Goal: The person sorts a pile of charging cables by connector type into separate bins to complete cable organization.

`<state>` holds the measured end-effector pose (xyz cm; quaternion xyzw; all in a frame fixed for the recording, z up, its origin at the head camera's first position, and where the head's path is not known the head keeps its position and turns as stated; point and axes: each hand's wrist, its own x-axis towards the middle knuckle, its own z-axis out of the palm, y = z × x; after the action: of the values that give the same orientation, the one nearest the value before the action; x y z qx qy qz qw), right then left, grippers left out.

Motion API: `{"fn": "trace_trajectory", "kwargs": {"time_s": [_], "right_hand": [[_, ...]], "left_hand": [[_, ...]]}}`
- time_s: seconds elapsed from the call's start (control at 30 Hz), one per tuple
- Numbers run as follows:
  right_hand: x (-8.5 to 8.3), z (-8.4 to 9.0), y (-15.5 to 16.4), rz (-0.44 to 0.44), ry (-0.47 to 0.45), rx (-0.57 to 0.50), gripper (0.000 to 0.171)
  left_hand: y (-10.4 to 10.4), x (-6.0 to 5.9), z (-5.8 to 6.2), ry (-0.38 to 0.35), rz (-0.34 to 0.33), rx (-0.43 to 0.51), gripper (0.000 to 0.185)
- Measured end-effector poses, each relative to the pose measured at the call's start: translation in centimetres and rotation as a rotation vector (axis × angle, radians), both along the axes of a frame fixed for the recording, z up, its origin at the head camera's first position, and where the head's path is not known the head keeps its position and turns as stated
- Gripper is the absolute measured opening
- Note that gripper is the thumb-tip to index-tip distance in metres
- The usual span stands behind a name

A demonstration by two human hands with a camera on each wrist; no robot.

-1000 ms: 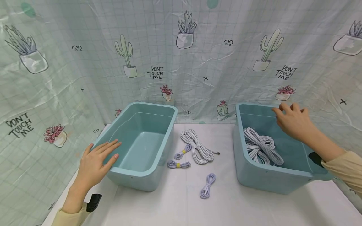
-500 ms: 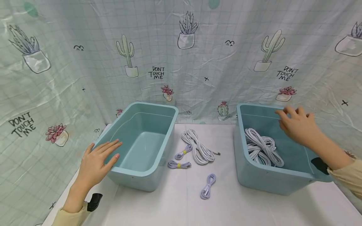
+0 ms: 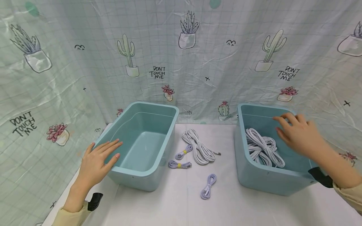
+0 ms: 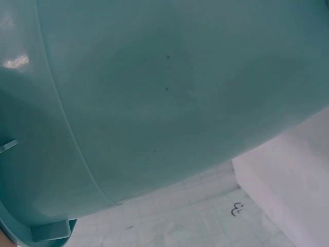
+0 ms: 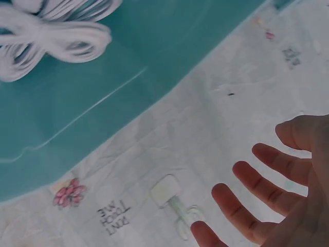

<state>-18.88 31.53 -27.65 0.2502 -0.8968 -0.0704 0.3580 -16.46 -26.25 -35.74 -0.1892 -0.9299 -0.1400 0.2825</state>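
My left hand (image 3: 97, 163) rests with straight fingers at the near left rim of the left teal bin (image 3: 165, 150), whose inside holds nothing. In the left wrist view the outer wall of that bin (image 4: 169, 103) fills most of the picture. Over the right teal bin (image 3: 271, 182) hovers my right hand (image 3: 301, 133), fingers spread and loosely bent around nothing. Coiled white cables (image 3: 263, 146) lie in the left part of that bin, below and to the left of the hand. The right wrist view shows the same coils (image 5: 77, 38) away from my fingertips (image 5: 226, 198).
Between the bins, a large white cable coil (image 3: 198, 147) with a metal plug lies on the white table (image 3: 186, 210). Two small lilac cables with yellow ties (image 3: 179, 164) are beside it, and another lilac cable (image 3: 208, 186) lies nearer. A printed curtain (image 3: 175, 62) hangs behind.
My right hand has shifted slightly right and nearer, and its fingers have spread from a more closed pose. The left hand and the cables stay put.
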Motion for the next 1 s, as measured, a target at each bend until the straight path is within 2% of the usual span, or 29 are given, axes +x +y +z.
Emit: {"fn": "trace_trajectory", "kwargs": {"time_s": [0.17, 0.3, 0.47, 0.57, 0.7, 0.83, 1.0], "right_hand": [[1.0, 0.0, -1.0, 0.010, -0.082, -0.037, 0.044], [1.7, -0.3, -1.9, 0.010, -0.133, -0.056, 0.033], [2.6, -0.4, -3.4, -0.009, -0.220, -0.109, 0.037], [2.9, -0.2, -4.5, -0.014, -0.238, -0.121, 0.042], [3.0, -0.2, -6.0, 0.027, -0.193, -0.117, 0.044], [3.1, -0.6, -7.6, 0.099, -0.122, -0.115, 0.035], [3.2, -1.6, -9.8, 0.148, -0.027, -0.090, 0.060]], "left_hand": [[0.0, 0.0, 0.0, 0.001, -0.001, -0.005, 0.040], [0.1, -0.1, 0.1, -0.002, -0.002, -0.006, 0.040], [0.1, -0.2, 0.1, -0.003, -0.005, -0.006, 0.039], [0.1, -0.3, 0.1, 0.002, -0.005, -0.006, 0.039], [0.1, -0.4, 0.0, 0.005, -0.003, -0.005, 0.039], [0.1, -0.3, -0.1, 0.000, -0.003, -0.007, 0.040], [-0.1, -0.2, -0.2, -0.002, -0.001, -0.004, 0.040]]}}
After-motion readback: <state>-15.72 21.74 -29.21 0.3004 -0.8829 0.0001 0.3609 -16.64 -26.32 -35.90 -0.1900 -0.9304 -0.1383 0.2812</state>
